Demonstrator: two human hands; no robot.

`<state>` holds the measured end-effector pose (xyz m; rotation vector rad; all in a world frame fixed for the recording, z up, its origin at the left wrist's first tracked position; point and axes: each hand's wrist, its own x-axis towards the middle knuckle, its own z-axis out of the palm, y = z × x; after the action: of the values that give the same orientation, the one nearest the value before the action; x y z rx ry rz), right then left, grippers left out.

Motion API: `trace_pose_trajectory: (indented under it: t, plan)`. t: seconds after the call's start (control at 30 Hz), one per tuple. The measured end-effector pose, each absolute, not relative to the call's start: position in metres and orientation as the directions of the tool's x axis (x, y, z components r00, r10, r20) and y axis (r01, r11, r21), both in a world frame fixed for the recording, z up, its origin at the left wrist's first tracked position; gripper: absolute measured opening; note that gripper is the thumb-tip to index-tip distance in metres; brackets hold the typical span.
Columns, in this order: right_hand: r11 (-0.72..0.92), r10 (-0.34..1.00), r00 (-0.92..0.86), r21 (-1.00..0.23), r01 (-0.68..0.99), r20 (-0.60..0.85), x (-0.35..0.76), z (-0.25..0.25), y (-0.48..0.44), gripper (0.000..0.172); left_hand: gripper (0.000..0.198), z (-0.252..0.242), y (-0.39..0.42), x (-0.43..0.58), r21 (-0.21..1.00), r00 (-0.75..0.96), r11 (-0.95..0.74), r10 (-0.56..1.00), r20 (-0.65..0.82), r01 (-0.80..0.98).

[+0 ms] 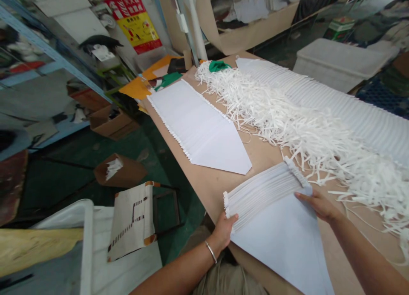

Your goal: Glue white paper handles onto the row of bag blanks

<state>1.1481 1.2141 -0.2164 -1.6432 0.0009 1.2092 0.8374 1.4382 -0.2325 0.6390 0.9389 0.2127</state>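
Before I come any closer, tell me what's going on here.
A person at a table is holding a fanned stack of white pieces with both bare hands: the left hand grips its left edge, the right hand its right. Another white stack lies farther up the table, apart from the hands. Beside it runs a long heap of white strips, with a row of overlapping white pieces behind.

Stack (198,120) on table (211,182), held sheets (277,229) nearer, strips (287,120) right.
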Motion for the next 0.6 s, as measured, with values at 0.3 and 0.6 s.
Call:
trace_pose_trajectory:
  t: [0.3, 0.6]
  plan:
    - [-0.461, 0.560, 0.532, -0.772, -0.437, -0.636, 1.192, -0.168, 1.414, 0.034, 0.078, -0.201, 1.582, 0.850, 0.614, 0.539, 0.789, 0.525, -0.659, -0.018]
    - [-0.642, 0.529, 0.352, -0.635, -0.430, -0.772, 1.226, -0.187, 1.540, 0.043, 0.066, -0.219, 1.717, 0.847, 0.508, 0.642, 0.848, 0.306, -0.703, 0.152]
